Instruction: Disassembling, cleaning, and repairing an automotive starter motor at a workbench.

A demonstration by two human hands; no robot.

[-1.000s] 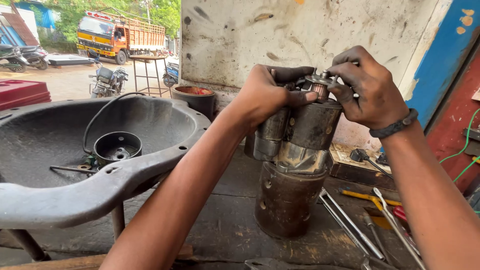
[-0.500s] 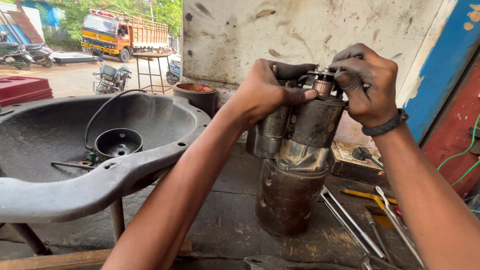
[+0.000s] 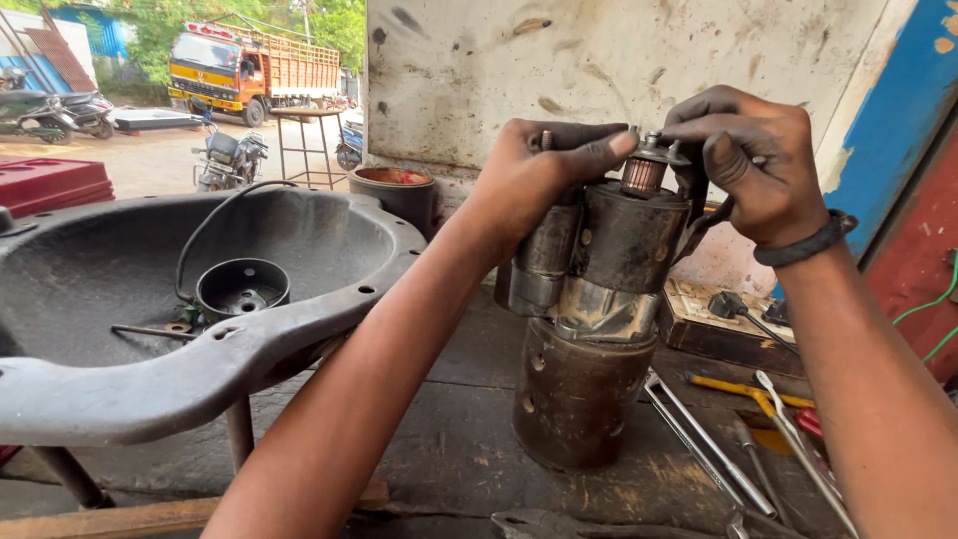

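Both hands, left and right, raised with fingers curled inward.

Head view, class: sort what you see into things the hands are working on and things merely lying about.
In hand: left hand, right hand, motor unit, its copper-coloured top end.
Lying about: large metal housing, spanners, black cup, pliers.

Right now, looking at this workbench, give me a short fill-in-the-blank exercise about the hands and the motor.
1. Both hands work at the ____ end of the upright starter motor.
2. The right hand wears a dark band on its ____.
3. The left hand lays its ____ toward the copper-coloured commutator.
4. The long wrenches lie on the bench to the ____ of the motor.

Missing words: top; wrist; thumb; right
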